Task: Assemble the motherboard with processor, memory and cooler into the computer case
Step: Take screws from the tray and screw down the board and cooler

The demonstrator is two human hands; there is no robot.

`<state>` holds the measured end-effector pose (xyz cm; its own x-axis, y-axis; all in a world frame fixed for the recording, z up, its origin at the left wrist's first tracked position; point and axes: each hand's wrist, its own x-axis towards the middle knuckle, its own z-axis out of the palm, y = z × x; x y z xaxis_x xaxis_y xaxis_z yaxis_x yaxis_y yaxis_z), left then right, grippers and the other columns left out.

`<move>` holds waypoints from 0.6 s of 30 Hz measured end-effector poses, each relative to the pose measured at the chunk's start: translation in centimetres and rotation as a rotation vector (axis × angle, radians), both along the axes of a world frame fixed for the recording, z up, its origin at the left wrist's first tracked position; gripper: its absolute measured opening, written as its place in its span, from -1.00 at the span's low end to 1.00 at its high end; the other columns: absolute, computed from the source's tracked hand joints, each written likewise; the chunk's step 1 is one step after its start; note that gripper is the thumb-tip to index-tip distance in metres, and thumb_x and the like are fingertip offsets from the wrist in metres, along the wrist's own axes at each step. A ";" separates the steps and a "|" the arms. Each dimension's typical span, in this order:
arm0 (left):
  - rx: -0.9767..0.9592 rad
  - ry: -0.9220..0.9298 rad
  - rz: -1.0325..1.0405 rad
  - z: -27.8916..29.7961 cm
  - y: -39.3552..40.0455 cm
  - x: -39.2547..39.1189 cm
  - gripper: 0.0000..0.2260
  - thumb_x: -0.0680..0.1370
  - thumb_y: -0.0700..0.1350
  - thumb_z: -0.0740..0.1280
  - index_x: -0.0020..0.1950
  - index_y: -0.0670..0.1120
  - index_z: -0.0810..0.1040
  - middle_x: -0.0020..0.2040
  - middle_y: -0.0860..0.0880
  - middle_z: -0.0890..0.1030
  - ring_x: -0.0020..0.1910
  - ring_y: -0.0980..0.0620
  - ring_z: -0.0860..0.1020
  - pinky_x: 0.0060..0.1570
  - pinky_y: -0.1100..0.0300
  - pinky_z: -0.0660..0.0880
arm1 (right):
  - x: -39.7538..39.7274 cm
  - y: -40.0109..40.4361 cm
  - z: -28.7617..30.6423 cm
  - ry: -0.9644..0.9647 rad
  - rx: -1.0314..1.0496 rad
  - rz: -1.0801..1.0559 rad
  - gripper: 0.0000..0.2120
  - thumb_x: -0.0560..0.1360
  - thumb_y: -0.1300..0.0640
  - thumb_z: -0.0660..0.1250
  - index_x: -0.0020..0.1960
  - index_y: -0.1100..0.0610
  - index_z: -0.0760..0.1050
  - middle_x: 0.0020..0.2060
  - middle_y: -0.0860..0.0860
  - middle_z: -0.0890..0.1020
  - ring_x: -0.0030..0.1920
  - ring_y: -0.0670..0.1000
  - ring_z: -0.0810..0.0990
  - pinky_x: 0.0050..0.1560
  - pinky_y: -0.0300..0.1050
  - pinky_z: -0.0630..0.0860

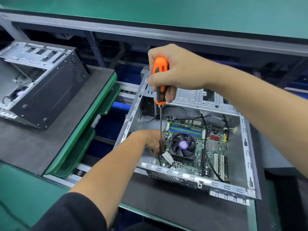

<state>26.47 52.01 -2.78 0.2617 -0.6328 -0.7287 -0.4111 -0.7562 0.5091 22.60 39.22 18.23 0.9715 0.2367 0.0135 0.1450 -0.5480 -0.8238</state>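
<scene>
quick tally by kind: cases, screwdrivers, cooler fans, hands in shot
computer cases: 2, the open case being worked in and a second case at left
screwdrivers: 1, orange-handled screwdriver
cooler fans: 1, cooler fan on the motherboard
hands: 2, right hand, left hand
total: 6
</scene>
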 end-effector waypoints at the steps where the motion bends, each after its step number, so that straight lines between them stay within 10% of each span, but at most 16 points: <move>1: -0.003 -0.020 -0.027 0.0 0.0 -0.1 -0.80 0.33 -0.37 0.51 -0.28 -0.10 0.59 -0.36 0.01 0.59 -0.38 0.12 0.57 -0.45 0.34 0.47 | 0.0 0.0 0.0 -0.006 0.001 -0.007 -0.86 0.46 0.24 0.36 -0.15 0.19 0.39 -0.32 0.17 0.65 -0.47 0.14 0.65 -0.53 -0.16 0.51; 18: 0.079 -0.034 -0.228 0.7 1.0 -0.9 -0.78 0.39 -0.24 0.49 0.02 -0.17 0.64 -0.18 -0.02 0.66 -0.25 0.09 0.58 -0.22 0.32 0.48 | -2.1 0.6 0.5 0.009 0.053 -0.071 -0.86 0.45 0.24 0.35 -0.16 0.18 0.38 -0.34 0.15 0.65 -0.47 0.20 0.65 -0.51 -0.12 0.53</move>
